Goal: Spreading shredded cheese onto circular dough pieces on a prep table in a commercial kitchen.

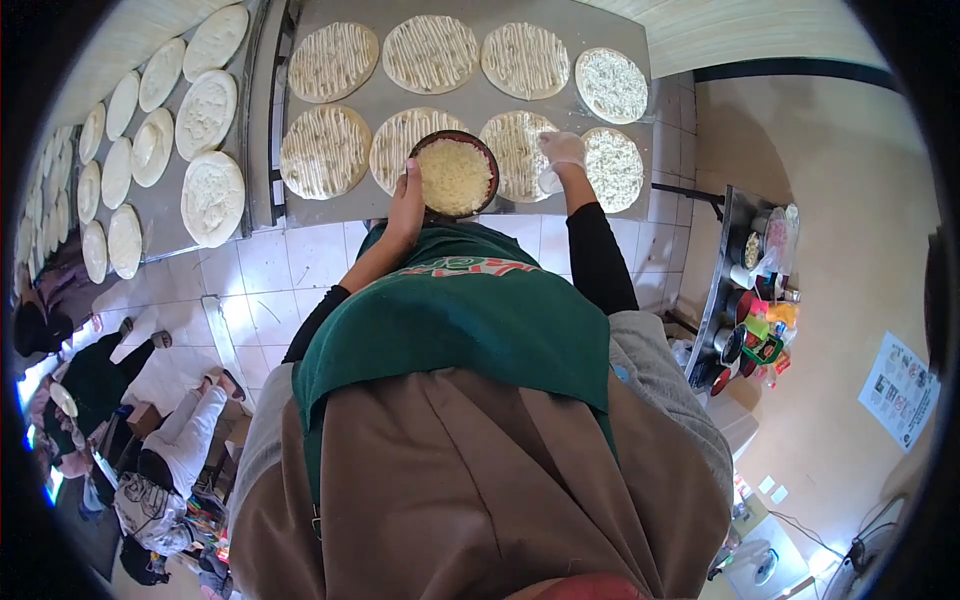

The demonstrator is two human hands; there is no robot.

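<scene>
My left hand (406, 201) grips the rim of a round dark bowl (493, 187) filled with pale grated cheese (453, 176). Under a clear plastic glove, my right hand (561, 152) is over the right part of a round flat dough base (514, 161) striped with cream-coloured sauce. Its fingers are curled, and whether anything is in them is hidden. To its right lie a lower base (613, 171) and an upper base (611, 85), both covered with pale shreds. Several other sauce-striped bases, such as the one at far left (326, 152), rest on the grey metal table (465, 103).
A second metal table (171, 176) at left carries several plain dough rounds (206, 112). At right, a narrow metal side table (709, 281) holds bowls and packets. Other people, one in white trousers (184, 435), are at lower left on the tiled floor (266, 259).
</scene>
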